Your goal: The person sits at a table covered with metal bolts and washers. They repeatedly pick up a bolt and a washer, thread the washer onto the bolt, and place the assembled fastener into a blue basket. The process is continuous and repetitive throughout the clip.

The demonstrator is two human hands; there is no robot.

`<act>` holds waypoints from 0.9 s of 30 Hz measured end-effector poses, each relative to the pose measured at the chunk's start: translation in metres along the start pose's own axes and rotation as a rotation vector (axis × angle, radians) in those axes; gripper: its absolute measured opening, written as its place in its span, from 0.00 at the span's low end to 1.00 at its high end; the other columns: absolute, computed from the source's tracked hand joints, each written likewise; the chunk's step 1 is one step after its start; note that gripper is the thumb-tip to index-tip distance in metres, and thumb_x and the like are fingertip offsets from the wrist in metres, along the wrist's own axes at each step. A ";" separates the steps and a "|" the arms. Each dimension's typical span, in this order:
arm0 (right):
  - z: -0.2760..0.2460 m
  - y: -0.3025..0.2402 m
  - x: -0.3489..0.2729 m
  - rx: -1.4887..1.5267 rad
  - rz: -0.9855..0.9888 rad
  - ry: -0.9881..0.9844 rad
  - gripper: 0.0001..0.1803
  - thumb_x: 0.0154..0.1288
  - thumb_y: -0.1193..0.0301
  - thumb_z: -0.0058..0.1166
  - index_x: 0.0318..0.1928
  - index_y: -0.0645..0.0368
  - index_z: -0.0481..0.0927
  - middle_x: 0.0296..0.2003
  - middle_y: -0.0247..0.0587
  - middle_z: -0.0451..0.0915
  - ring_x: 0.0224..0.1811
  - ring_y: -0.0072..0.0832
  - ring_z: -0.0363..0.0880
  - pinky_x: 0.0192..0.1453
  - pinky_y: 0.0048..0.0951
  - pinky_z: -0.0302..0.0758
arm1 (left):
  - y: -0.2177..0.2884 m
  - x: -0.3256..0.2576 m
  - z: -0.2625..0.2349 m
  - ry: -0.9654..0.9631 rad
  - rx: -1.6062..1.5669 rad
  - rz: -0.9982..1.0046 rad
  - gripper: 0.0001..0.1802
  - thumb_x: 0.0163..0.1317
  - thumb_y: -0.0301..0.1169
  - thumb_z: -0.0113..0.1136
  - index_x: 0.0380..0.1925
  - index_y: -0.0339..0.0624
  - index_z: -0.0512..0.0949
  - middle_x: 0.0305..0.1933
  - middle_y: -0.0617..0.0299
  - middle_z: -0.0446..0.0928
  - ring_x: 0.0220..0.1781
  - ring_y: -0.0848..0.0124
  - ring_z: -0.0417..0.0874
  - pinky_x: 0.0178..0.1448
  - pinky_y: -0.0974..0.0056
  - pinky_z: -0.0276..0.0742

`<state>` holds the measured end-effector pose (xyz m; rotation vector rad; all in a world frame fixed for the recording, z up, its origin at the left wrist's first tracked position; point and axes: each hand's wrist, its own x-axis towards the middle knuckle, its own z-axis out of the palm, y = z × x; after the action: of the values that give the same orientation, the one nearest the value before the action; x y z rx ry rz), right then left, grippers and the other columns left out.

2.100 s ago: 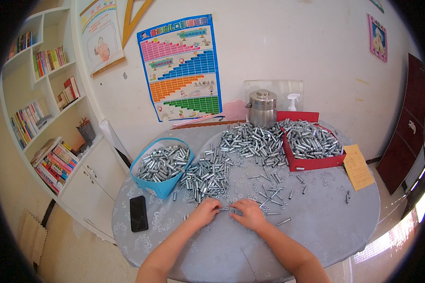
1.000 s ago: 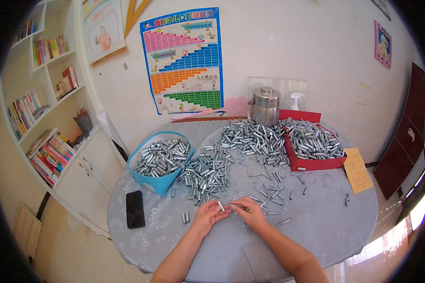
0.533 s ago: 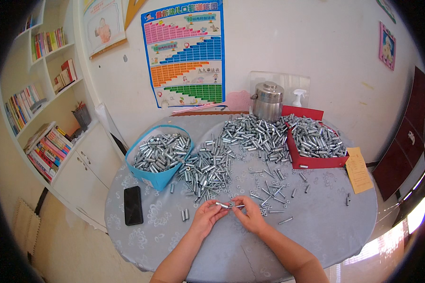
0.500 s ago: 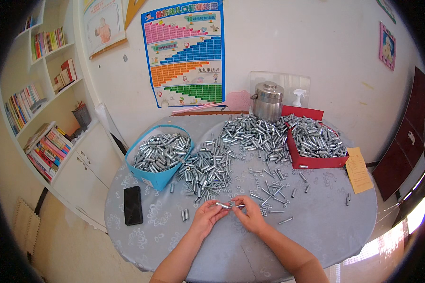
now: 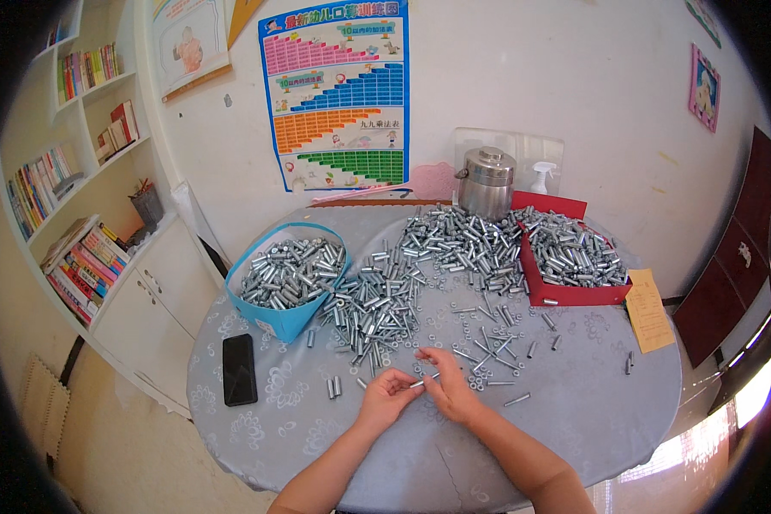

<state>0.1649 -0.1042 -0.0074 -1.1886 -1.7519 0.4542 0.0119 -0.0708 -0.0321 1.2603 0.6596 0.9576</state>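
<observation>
Close together above the near middle of the table, my two hands work on one small expansion bolt [image 5: 417, 385]. My left hand [image 5: 385, 401] pinches its sleeve end between thumb and fingertips. On the other end, the fingers of my right hand [image 5: 451, 394] are closed round the thin shank and partly hide it. Just beyond my right hand lie scattered loose bolts [image 5: 499, 345] among small nuts and washers. A heap of silvery metal sleeves and bolts [image 5: 373, 308] spreads behind my hands. Left of my left hand, two metal sleeves [image 5: 333, 387] lie side by side.
A light-blue container [image 5: 283, 322] full of metal parts stands at the left, a red box [image 5: 578, 296] of them at the right. A black phone [image 5: 240, 370] lies near the left edge. At the back stands a steel pot [image 5: 488, 184]; yellow paper [image 5: 651, 313] lies far right.
Both hands have shifted slightly right, and the left also a little nearer. My right hand has turned, with its fingers now covering more of the bolt.
</observation>
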 end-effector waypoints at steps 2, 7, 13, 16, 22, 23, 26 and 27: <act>0.005 -0.004 0.001 0.111 -0.082 -0.060 0.30 0.58 0.70 0.42 0.60 0.62 0.51 0.55 0.50 0.61 0.59 0.38 0.58 0.62 0.35 0.52 | -0.001 -0.001 0.003 -0.018 -0.041 0.013 0.08 0.50 0.18 0.57 0.31 0.38 0.71 0.32 0.63 0.76 0.34 0.78 0.76 0.39 0.74 0.72; 0.007 -0.014 0.002 0.305 0.025 -0.098 0.32 0.58 0.70 0.40 0.62 0.63 0.47 0.59 0.50 0.56 0.62 0.39 0.53 0.64 0.35 0.48 | 0.004 -0.006 0.005 -0.051 0.091 -0.010 0.11 0.53 0.19 0.55 0.37 0.37 0.70 0.35 0.62 0.75 0.39 0.77 0.75 0.43 0.74 0.70; -0.013 0.016 0.004 0.016 0.233 0.140 0.17 0.53 0.67 0.52 0.43 0.60 0.72 0.39 0.43 0.75 0.45 0.35 0.70 0.52 0.34 0.63 | 0.023 0.000 -0.007 -0.031 0.086 0.096 0.13 0.60 0.26 0.47 0.46 0.38 0.68 0.38 0.59 0.76 0.42 0.76 0.75 0.46 0.72 0.68; -0.017 0.026 0.003 -0.246 0.164 0.084 0.09 0.48 0.67 0.56 0.29 0.58 0.78 0.29 0.38 0.77 0.37 0.36 0.72 0.44 0.34 0.65 | 0.030 0.003 -0.013 0.007 -0.057 0.082 0.15 0.62 0.28 0.44 0.48 0.39 0.66 0.38 0.55 0.76 0.42 0.73 0.76 0.47 0.70 0.68; -0.020 0.024 0.002 -0.414 0.077 -0.098 0.09 0.44 0.64 0.59 0.26 0.53 0.79 0.27 0.34 0.77 0.35 0.34 0.73 0.41 0.33 0.65 | 0.022 0.005 -0.019 0.115 -0.119 0.033 0.13 0.62 0.29 0.43 0.46 0.39 0.63 0.39 0.51 0.77 0.40 0.70 0.77 0.45 0.69 0.69; -0.020 0.024 0.002 -0.421 0.069 -0.107 0.09 0.44 0.63 0.60 0.27 0.52 0.79 0.27 0.34 0.77 0.35 0.34 0.73 0.40 0.33 0.65 | 0.021 0.005 -0.020 0.132 -0.123 0.022 0.12 0.62 0.29 0.43 0.45 0.39 0.63 0.39 0.51 0.77 0.40 0.70 0.77 0.44 0.69 0.69; -0.019 0.031 0.000 -0.383 0.115 -0.135 0.10 0.43 0.63 0.60 0.27 0.52 0.79 0.26 0.35 0.78 0.34 0.36 0.73 0.41 0.35 0.65 | 0.024 0.005 -0.018 0.160 -0.113 -0.005 0.10 0.62 0.29 0.44 0.43 0.39 0.64 0.38 0.50 0.77 0.38 0.71 0.77 0.42 0.69 0.70; -0.019 0.030 0.000 -0.358 0.136 -0.154 0.10 0.43 0.64 0.60 0.27 0.53 0.79 0.26 0.34 0.78 0.33 0.33 0.73 0.40 0.33 0.66 | 0.024 0.004 -0.018 0.165 -0.103 -0.015 0.10 0.61 0.29 0.45 0.42 0.39 0.64 0.38 0.50 0.77 0.37 0.71 0.77 0.40 0.69 0.71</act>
<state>0.1963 -0.0937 -0.0194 -1.5670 -1.9459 0.3262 -0.0069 -0.0576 -0.0127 1.0922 0.7372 1.0775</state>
